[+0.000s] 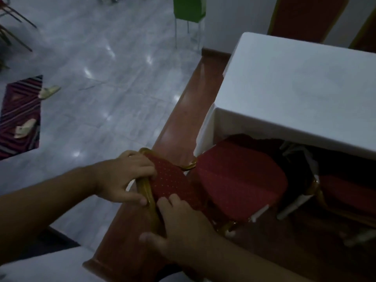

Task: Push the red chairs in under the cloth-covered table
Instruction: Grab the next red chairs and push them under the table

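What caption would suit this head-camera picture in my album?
Left hand and right hand grip a red chair by its backrest, seat partly under the white-clothed table.

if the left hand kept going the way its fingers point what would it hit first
The left hand grips the red chair's backrest; straight on, it would probably meet that chair's seat first, though depth is unclear.

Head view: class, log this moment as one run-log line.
left hand: grips red chair back | right hand: holds same back | seat: partly under cloth-covered table | state: not fully in
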Demonstrator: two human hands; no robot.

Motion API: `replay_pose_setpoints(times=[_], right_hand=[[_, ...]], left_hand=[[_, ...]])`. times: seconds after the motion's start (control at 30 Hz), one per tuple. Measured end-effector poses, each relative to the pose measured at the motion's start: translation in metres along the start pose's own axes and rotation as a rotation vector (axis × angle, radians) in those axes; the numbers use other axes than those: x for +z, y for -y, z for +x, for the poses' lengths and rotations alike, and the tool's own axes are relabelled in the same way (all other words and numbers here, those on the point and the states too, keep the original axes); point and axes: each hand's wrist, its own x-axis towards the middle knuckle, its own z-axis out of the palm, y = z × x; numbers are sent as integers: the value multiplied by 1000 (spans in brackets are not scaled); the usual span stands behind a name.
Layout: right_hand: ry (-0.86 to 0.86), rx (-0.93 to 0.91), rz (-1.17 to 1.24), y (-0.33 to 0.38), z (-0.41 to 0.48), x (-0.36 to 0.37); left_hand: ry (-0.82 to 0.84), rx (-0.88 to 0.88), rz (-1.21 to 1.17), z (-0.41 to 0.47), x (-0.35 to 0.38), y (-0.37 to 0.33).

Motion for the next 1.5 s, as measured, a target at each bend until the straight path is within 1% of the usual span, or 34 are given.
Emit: replay_pose_setpoints(times=[0.03,0.1,0.2,0.3,0.43,0.53,0.77,0.9,0.93,1.0,1.1,1.2,1.27,1.37,1.4,1.5], right_hand=[[26,-21,-37,2,5,2],[24,-46,-29,0,10,1],[15,-67,49,-6,10,-3],[-4,-68,100,-11,6,-4],[7,-75,117,-25,-12,-7],[29,-105,88,-41,-33,-11],[96,-95,-2,-94,-123,-32],[129,-30,-27,-130,-188,-44],[113,2,-7,-139,-205,-47],[9,84,49,-153,-239,-49],[-153,216,30,-167,-280,-49],[-299,305,20,-178,-302,-42],[-411,365,-50,-182,-309,-33],[-640,376,-132,-191,-312,-24],[-692,367,-149,-195,-313,-24],[-754,342,-192,-214,-313,-21]], left_hand=[[9,43,-10,0,3,5],[-5,126,-34,5,10,12],[-105,211,-89,7,18,17],[-210,263,-85,6,24,13],[-229,217,-87,9,29,-9],[-237,201,-64,15,33,-42],[-280,85,-54,39,65,-150],[-324,23,-71,60,86,-221],[-318,6,-87,67,91,-238],[-277,-40,-124,84,99,-268],[-229,-78,-193,108,113,-304],[-240,-82,-251,125,122,-332],[-262,-93,-246,131,131,-349],[-276,-138,-242,138,143,-367],[-273,-147,-249,141,144,-371],[-263,-151,-273,147,138,-375]])
